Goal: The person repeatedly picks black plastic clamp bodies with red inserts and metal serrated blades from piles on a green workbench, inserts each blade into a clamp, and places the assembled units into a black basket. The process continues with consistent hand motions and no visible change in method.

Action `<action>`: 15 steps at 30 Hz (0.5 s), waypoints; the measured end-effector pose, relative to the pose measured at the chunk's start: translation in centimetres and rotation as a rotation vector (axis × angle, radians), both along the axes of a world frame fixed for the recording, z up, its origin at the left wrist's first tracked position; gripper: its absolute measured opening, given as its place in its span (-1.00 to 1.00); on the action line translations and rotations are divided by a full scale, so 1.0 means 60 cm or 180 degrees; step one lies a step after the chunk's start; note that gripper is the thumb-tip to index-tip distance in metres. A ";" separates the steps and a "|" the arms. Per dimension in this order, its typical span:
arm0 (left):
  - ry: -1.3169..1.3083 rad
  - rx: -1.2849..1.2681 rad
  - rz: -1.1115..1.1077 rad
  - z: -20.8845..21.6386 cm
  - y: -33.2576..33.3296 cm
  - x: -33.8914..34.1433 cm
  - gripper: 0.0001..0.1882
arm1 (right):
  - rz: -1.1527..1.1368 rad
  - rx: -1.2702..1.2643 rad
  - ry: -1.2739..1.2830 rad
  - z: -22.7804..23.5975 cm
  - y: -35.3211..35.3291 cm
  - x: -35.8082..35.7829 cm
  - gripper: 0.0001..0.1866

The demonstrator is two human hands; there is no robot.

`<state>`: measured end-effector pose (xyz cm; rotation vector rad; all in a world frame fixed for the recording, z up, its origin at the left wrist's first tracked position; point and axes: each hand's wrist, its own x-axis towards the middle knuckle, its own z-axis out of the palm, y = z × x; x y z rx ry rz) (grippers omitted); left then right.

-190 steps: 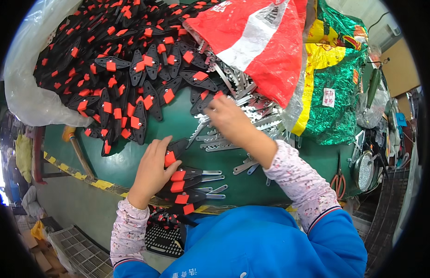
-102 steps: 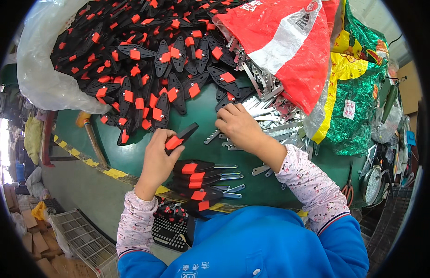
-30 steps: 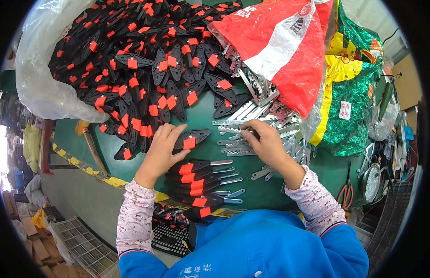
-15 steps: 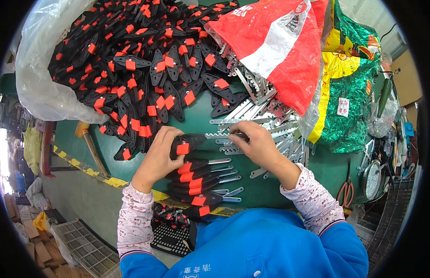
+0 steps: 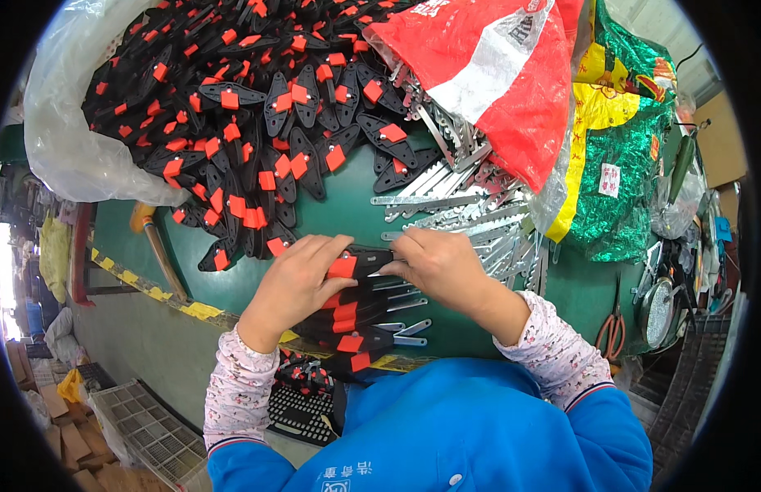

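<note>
My left hand [image 5: 297, 277] pinches a black plastic diamond-shaped holder [image 5: 370, 260] with a red tab, held level above the green table. At the holder's right end, my right hand [image 5: 436, 264] has its fingers closed on a toothed metal strip, which those fingers now mostly hide. Just below both hands lies a stacked row of similar black holders with red tabs [image 5: 345, 316]. Metal strip ends [image 5: 411, 328] stick out of this row on its right side. Loose toothed metal strips [image 5: 487, 225] lie in a heap beyond my right hand.
A large heap of black holders [image 5: 224, 123] spills from a clear plastic bag [image 5: 60, 123] at the back left. Red-and-white plastic [image 5: 487, 82] and a green-and-yellow bag [image 5: 614, 180] stand at back right. A hammer [image 5: 159, 250] lies left; scissors [image 5: 612, 332] lie right.
My right hand has slid left, up against the holder, and the strip length that showed between the hands is hidden. Both hands and the holder have come slightly nearer to me.
</note>
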<state>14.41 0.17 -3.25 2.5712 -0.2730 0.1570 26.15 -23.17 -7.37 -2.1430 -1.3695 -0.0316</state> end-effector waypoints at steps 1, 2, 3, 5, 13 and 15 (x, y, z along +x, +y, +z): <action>0.0139 0.0090 -0.0053 0.005 -0.002 -0.001 -0.34 | 0.0049 0.0047 0.0049 0.006 -0.002 -0.005 -0.49; 0.0276 0.0037 -0.0107 0.000 -0.006 -0.005 -0.32 | 0.0143 0.0109 0.0289 0.010 -0.005 -0.008 -0.44; 0.0403 -0.0010 -0.0153 -0.005 -0.014 -0.010 -0.29 | 0.0243 0.0176 0.0518 0.015 -0.009 -0.006 -0.39; 0.0801 -0.0397 -0.0178 -0.007 -0.045 -0.020 -0.10 | 0.0584 0.0258 0.0810 0.001 -0.017 -0.009 -0.25; 0.1007 0.1392 0.0191 -0.030 -0.141 -0.095 0.22 | 0.0493 0.0361 0.0075 -0.031 -0.031 -0.006 -0.72; 0.1097 0.1456 0.0209 -0.028 -0.126 -0.129 0.01 | -0.0054 0.0226 -0.0178 -0.038 -0.036 0.026 -0.74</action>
